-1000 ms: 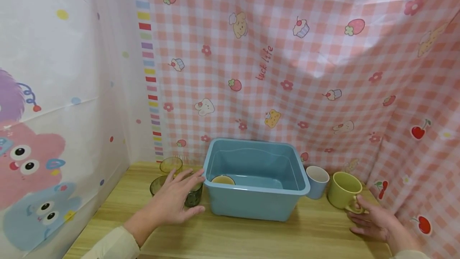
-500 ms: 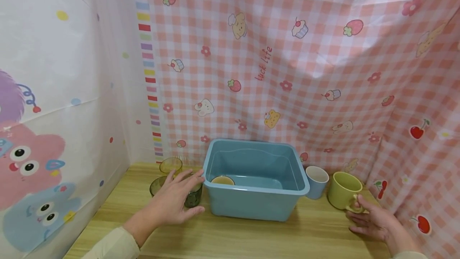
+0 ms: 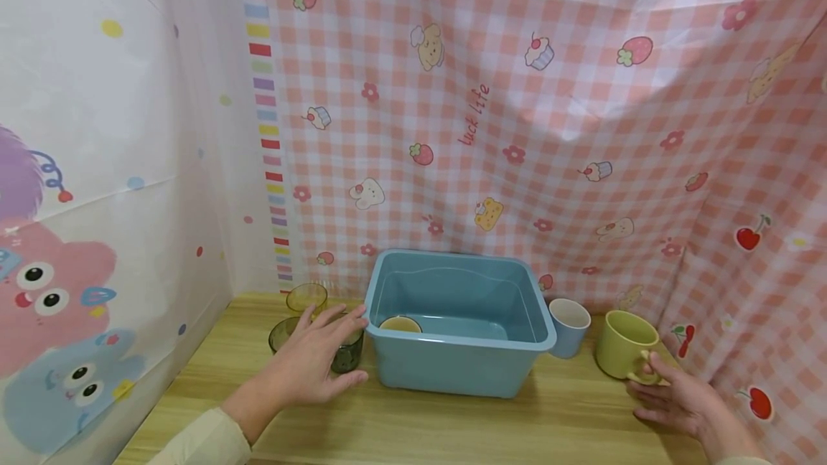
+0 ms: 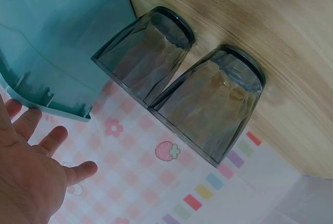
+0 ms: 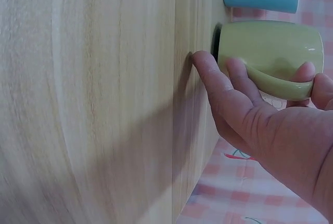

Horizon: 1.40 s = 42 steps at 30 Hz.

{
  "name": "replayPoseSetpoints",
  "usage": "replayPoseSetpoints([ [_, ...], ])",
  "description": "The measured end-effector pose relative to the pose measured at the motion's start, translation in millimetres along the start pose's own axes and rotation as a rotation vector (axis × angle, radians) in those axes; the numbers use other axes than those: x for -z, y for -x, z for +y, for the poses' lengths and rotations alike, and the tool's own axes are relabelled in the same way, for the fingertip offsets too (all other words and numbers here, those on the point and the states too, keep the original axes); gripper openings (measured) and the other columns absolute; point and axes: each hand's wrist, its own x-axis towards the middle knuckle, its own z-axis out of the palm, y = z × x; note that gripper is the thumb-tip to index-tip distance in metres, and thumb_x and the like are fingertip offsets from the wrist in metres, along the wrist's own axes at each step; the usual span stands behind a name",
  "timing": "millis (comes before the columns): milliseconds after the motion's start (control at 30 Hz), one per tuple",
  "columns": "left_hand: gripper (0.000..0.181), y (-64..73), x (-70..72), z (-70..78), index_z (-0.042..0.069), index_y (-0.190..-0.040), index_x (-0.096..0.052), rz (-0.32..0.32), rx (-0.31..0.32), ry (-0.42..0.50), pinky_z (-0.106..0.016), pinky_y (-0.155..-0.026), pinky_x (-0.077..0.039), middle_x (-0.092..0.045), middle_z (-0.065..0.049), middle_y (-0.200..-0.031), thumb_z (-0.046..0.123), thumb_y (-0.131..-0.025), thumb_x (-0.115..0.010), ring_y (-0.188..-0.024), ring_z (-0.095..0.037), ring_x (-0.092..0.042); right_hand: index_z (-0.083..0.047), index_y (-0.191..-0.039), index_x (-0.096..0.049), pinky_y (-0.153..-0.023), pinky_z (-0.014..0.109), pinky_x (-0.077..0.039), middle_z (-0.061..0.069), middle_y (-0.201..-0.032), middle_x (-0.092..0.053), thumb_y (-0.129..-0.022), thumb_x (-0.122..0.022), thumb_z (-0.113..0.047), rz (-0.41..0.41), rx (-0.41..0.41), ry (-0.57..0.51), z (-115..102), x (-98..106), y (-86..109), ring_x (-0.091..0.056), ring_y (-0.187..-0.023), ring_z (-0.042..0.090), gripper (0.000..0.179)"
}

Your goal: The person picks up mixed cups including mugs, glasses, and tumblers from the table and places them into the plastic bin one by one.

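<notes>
A yellow-green mug [image 3: 625,346] stands upright at the right of the table. My right hand [image 3: 678,400] pinches its handle [image 5: 278,86] between thumb and index finger, the other fingers spread below. Whether the mug's base touches the table I cannot tell. My left hand [image 3: 310,361] has its fingers spread, with the fingertips at the left rim of a blue tub [image 3: 452,364]. Beneath and behind that hand are two dark faceted glasses, one nearer the tub [image 4: 151,52] and one farther left [image 4: 216,96]; in the head view the hand partly hides them.
A light blue cup [image 3: 568,329] stands between the tub and the mug. Inside the tub's front left corner is a yellowish cup [image 3: 400,323], mostly hidden by the wall. An amber glass [image 3: 306,298] stands at the back left. A checked cloth [image 3: 478,128] hangs right behind the table.
Over the last half second the mug has shifted slightly to the right and nearer, together with my right hand. The left hand and the tub have stayed in place.
</notes>
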Motion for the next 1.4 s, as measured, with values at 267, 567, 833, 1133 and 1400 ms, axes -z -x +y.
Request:
replayPoseSetpoints([
  [267, 0.079, 0.6, 0.6, -0.6, 0.017, -0.156, -0.054, 0.001, -0.004, -0.002, -0.083, -0.117, -0.03, -0.047, -0.003, -0.169, 0.061, -0.094, -0.074, -0.151, -0.041, -0.049, -0.024, -0.09, -0.065, -0.099, 0.051, -0.06, 0.001, -0.108, -0.073, -0.111, -0.03, -0.059, -0.072, -0.005, -0.023, -3, 4, 2.7, -0.071, -0.103, 0.01, 0.053],
  [567, 0.079, 0.7, 1.0, -0.4, 0.016, -0.155, -0.054, -0.006, -0.004, 0.012, -0.084, -0.117, -0.028, -0.047, -0.004, -0.169, 0.062, -0.094, -0.073, -0.151, -0.041, -0.048, -0.024, -0.092, -0.063, -0.106, 0.058, -0.057, -0.001, -0.112, -0.07, -0.112, -0.03, -0.057, -0.038, 0.017, 0.043, -12, 8, 3.7, -0.067, -0.111, 0.019, 0.051],
  [833, 0.079, 0.4, 0.9, -1.6, 0.017, -0.155, -0.055, -0.005, -0.014, 0.0, -0.084, -0.117, -0.029, -0.047, -0.003, -0.169, 0.065, -0.094, -0.071, -0.151, -0.04, -0.049, -0.023, -0.098, -0.058, -0.11, 0.065, -0.052, -0.001, -0.117, -0.068, -0.112, -0.019, -0.057, -0.07, 0.037, 0.152, -25, 10, 7.3, 0.012, -0.15, 0.073, 0.054],
  [1133, 0.079, 0.0, 0.9, -1.7, 0.017, -0.155, -0.054, -0.017, -0.013, 0.012, -0.084, -0.117, -0.028, -0.046, -0.003, -0.17, 0.066, -0.095, -0.07, -0.151, -0.041, -0.048, -0.028, -0.095, -0.059, -0.109, 0.06, -0.054, -0.019, -0.118, -0.065, -0.112, -0.016, -0.056, -0.099, 0.075, 0.279, -41, 16, 12.7, -0.034, -0.142, 0.068, 0.054],
  [1400, 0.08, -0.2, -0.3, -2.7, 0.017, -0.155, -0.055, 0.0, -0.018, -0.004, -0.083, -0.117, -0.03, -0.047, -0.003, -0.169, 0.069, -0.095, -0.067, -0.15, -0.041, -0.05, -0.027, -0.095, -0.059, -0.101, 0.051, -0.06, -0.031, -0.113, -0.063, -0.113, -0.019, -0.054, -0.118, 0.102, 0.229, -53, 11, 16.3, -0.062, -0.111, 0.009, 0.051],
])
